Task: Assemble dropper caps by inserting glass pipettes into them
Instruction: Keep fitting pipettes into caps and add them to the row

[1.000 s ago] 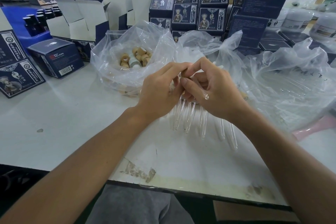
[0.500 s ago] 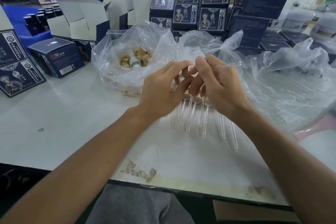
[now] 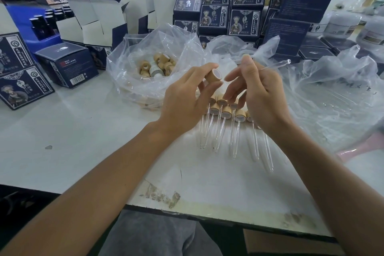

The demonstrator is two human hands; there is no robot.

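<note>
Above white bench: left hand (image 3: pixel 185 97) pinches tan bamboo-look cap (image 3: pixel 213 75), opening twd right hand (image 3: pixel 255 91), w/ clear glass pipette (image 3: pixel 272 65) pinched, lined up for insertion.

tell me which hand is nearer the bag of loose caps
Left. The left hand holds a cap just right of the bag of loose caps; the right hand is farther right, holding a pipette.

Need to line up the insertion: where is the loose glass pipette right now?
Head view, right of centre: the glass pipette is pinched in the right hand, slanting up-right, beside the cap the left hand holds.
</note>
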